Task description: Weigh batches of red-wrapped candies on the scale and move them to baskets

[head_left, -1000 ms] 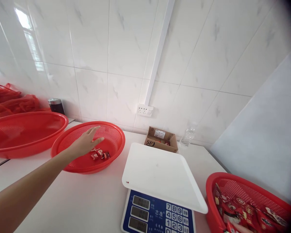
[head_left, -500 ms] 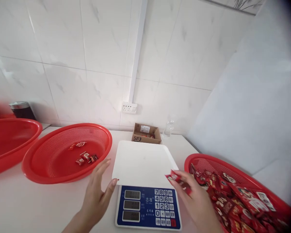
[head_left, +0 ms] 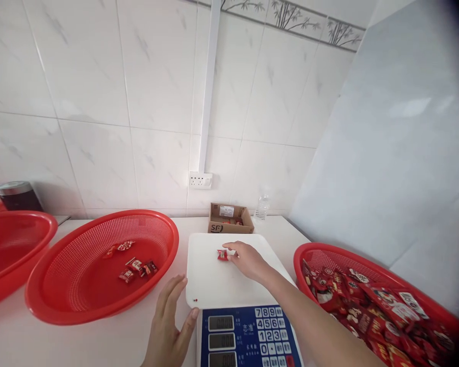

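Note:
Over the white pan [head_left: 206, 285] of a digital scale [head_left: 248, 331], my right hand [head_left: 247, 260] pinches a small red wrapped candy [head_left: 222, 255] between thumb and fingers. I cannot tell whether the candy rests on the pan. My left hand [head_left: 172, 321] is open, thumb apart from the fingers, at the scale's left front corner. It holds nothing. A tiny dark red speck [head_left: 195, 300] lies on the pan near that thumb. To the right, a red basket [head_left: 302, 255] is heaped with red snack packets [head_left: 371, 311]; my right forearm passes in front of its near side.
Several wrapped candies [head_left: 135, 265] lie in a red mesh basket [head_left: 72, 311] on the left, with another red basket [head_left: 42, 219] beyond it. A cardboard box [head_left: 229, 228] and clear plastic bottle [head_left: 263, 206] stand behind the scale. A dark canister [head_left: 21, 199] is far left.
My right hand has carried the candy from the pan's right front edge to its middle. My left hand stays open by the scale. The camera view has tilted up a little.

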`<state>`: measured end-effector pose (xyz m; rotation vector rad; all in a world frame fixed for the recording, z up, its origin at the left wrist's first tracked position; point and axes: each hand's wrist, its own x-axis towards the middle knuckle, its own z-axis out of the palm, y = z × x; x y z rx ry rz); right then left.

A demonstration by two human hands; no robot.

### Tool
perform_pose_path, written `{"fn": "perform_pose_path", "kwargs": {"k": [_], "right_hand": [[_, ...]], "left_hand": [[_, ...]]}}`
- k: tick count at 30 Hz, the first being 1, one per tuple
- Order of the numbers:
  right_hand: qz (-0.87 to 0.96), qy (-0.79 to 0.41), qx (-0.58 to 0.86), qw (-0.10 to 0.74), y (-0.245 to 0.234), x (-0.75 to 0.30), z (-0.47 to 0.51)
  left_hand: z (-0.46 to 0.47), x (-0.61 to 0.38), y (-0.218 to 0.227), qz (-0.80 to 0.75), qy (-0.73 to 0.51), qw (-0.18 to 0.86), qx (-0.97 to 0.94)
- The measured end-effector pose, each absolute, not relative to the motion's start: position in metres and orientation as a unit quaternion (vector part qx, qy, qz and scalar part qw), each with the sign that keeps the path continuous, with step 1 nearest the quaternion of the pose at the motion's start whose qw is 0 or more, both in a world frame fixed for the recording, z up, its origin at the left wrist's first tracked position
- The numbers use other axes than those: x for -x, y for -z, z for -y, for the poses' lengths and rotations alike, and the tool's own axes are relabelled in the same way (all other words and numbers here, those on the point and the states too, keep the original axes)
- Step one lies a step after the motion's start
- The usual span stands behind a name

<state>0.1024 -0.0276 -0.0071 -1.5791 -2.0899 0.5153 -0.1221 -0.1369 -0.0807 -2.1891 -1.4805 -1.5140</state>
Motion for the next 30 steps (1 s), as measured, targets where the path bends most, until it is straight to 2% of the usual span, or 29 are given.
{"fn": "perform_pose_path", "kwargs": {"k": [6,17,21,26,30], "right_hand": [[0.785,-0.186,0.551,0.211,0.009,-0.101,0.034],[0.791,-0.140,0.549,0.231,0.020,-0.087,0.026],[0.803,-0.128,0.537,0.224,0.008,-0.092,0.037],[0.766,-0.106,0.598,0.213,-0.030,-0.151,0.064],[0.692,-0.106,0.701,0.133,-0.046,-0.243,0.103]], "left_hand": [[0.139,0.119,0.080,0.478,0.487,0.039,0.730],[0.132,0.126,0.091,0.472,0.467,0.043,0.747],[0.135,0.125,0.087,0.475,0.463,0.029,0.748],[0.139,0.122,0.075,0.461,0.471,-0.003,0.752],[0.137,0.119,0.072,0.449,0.476,-0.044,0.755]]}}
